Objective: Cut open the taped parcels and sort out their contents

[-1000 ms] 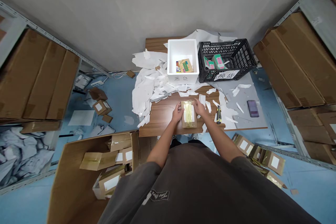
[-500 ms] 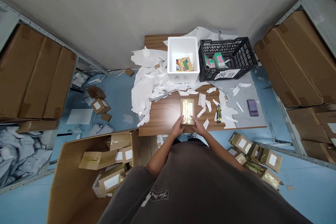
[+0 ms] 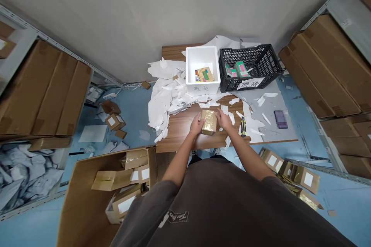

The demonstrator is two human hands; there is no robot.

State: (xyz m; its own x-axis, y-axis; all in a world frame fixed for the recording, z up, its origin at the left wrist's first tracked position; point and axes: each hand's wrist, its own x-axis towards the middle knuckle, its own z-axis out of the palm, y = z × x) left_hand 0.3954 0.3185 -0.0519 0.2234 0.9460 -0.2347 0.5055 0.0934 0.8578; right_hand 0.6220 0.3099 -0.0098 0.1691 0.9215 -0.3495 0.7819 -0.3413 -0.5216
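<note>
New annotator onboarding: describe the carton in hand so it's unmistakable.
Find the wooden table. At its near side, in front of the white bin, is a small brown carton with shiny tape on top. Unlike the other cartons, it is held between the left hand and right hand.

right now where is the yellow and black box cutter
In the head view, the box cutter lies right of centre on the table, beside torn paper scraps, to the right of the right hand.
</note>
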